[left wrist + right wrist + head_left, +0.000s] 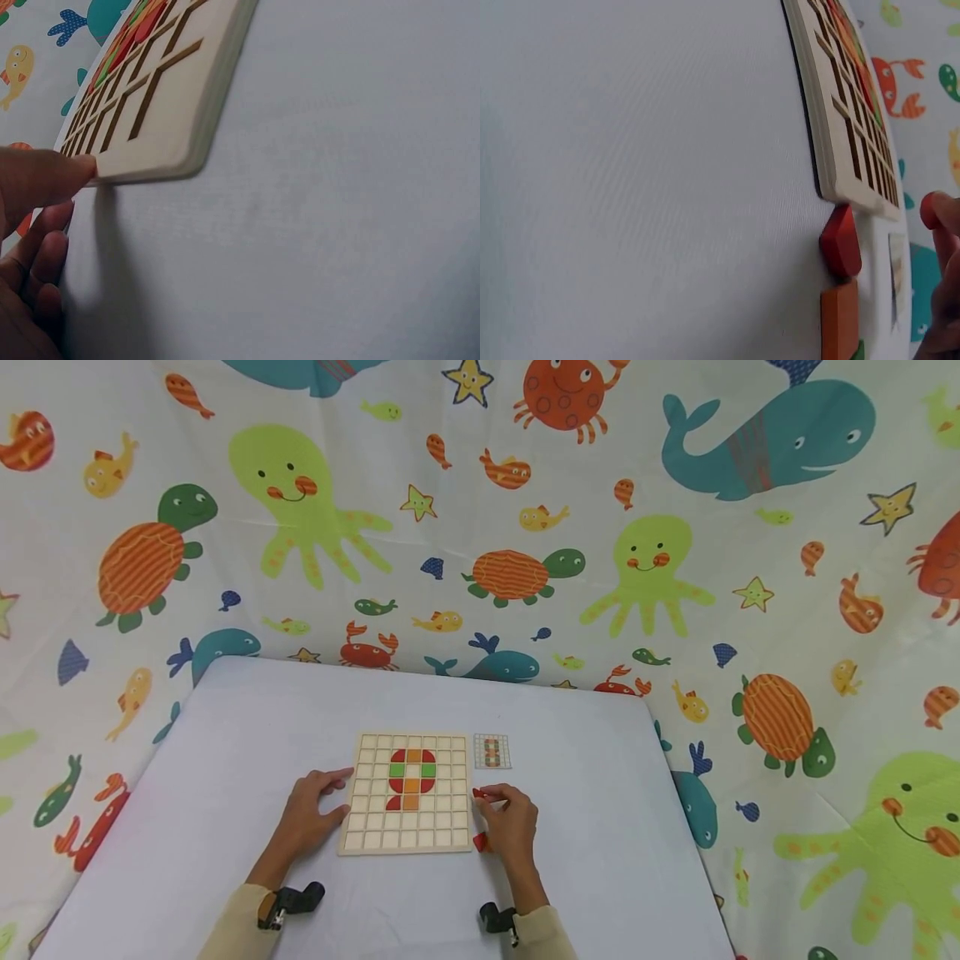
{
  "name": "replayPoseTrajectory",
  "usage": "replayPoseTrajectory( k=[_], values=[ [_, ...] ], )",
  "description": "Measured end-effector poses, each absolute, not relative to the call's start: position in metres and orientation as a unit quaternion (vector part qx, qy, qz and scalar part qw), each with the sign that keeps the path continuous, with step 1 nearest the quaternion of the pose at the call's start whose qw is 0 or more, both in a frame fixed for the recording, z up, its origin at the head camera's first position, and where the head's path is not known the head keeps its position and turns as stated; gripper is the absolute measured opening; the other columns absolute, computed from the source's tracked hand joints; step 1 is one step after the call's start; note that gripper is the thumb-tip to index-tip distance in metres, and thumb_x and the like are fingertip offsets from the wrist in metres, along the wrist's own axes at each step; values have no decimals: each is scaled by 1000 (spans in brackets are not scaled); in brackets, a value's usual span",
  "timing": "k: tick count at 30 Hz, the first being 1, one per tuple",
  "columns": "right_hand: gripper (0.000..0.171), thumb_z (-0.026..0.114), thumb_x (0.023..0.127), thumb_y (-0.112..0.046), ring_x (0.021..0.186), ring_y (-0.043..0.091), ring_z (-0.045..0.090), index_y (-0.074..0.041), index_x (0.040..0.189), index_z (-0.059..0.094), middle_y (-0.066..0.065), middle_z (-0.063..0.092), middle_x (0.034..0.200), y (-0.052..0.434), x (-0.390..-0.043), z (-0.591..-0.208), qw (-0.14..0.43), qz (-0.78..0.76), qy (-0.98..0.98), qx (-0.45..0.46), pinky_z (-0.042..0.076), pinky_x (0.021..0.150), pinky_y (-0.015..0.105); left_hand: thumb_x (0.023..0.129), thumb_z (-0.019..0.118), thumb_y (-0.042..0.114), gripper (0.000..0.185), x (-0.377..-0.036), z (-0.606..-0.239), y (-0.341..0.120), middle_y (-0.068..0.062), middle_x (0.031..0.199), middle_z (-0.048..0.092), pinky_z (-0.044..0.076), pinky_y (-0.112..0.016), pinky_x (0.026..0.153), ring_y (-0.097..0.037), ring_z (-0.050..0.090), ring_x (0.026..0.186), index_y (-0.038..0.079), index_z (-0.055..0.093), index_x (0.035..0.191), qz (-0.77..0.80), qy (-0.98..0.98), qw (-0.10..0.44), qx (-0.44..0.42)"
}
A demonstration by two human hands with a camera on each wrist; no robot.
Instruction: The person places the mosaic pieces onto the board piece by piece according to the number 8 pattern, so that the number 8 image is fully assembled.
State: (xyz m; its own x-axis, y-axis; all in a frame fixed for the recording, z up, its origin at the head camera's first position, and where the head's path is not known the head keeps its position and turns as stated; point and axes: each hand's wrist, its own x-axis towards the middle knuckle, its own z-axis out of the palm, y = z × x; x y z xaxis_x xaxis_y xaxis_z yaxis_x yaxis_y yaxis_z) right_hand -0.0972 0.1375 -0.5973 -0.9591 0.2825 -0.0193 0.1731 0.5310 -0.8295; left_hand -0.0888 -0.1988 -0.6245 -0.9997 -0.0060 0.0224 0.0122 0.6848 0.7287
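Observation:
A wooden grid board (366, 841) lies on the white table, with red rounded pieces (395, 803), orange squares (410, 802) and green squares (428, 770) set in its cells. My left hand (309, 810) rests at the board's left edge, thumb and index fingertip touching it; in the left wrist view the thumb (79, 169) lies against the rim. Just off the board's right side, my right hand (510, 820) pinches a small red piece (478, 792) between thumb and fingers. That red piece (929, 211) shows only partly in the right wrist view.
Beside the board's lower right side lie a loose red piece (841, 241) and an orange piece (839, 321), with a bit of green (859, 350) next to them. A small pattern card (482, 762) lies right of the board. Behind the table hangs a sea-animal curtain (450, 643).

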Motion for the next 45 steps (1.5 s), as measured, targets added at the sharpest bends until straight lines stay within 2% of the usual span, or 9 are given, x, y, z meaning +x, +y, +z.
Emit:
replayPoseTrajectory(
  k=[11,16,21,28,39,45],
  values=[
    [15,92,82,-17,68,6,52,-24,91,82,-11,72,77,92,-104,-598,36,468,-881,-66,41,60,22,89,79,5,62,-91,-626,-201,-12,121,66,41,-49,98,-30,52,114,10,61,148,-399,-917,14,-5],
    [14,92,82,-18,67,2,53,-24,90,83,-14,70,76,77,-105,-600,29,432,-900,-46,39,58,22,90,79,6,62,-91,-626,-201,-12,121,66,42,-50,99,-31,53,115,10,61,149,-398,-917,14,-4],
    [14,92,81,-15,71,0,55,-22,87,82,-13,67,75,67,-102,-601,37,390,-919,-40,42,64,23,90,79,6,62,-91,-626,-200,-12,121,66,41,-50,99,-30,52,114,10,61,148,-399,-917,17,-5],
    [13,94,80,-18,74,1,57,-20,88,84,-11,69,78,59,-100,-602,41,366,-929,-27,46,68,24,88,80,4,61,-90,-626,-199,-12,120,68,42,-48,98,-29,54,113,9,63,146,-398,-917,28,-10],
    [12,93,80,-23,75,4,57,-19,88,87,-10,66,81,62,-98,-600,15,372,-928,-17,41,66,25,89,80,5,61,-89,-625,-199,-12,121,67,42,-49,100,-30,54,115,9,62,147,-399,-917,22,-12],
    [12,93,81,-28,73,3,53,-21,83,84,-11,65,78,63,-101,-600,12,360,-933,-11,41,65,26,89,80,4,61,-89,-624,-199,-13,121,67,42,-50,99,-30,54,114,9,62,147,-402,-915,23,-11]
  ],
)
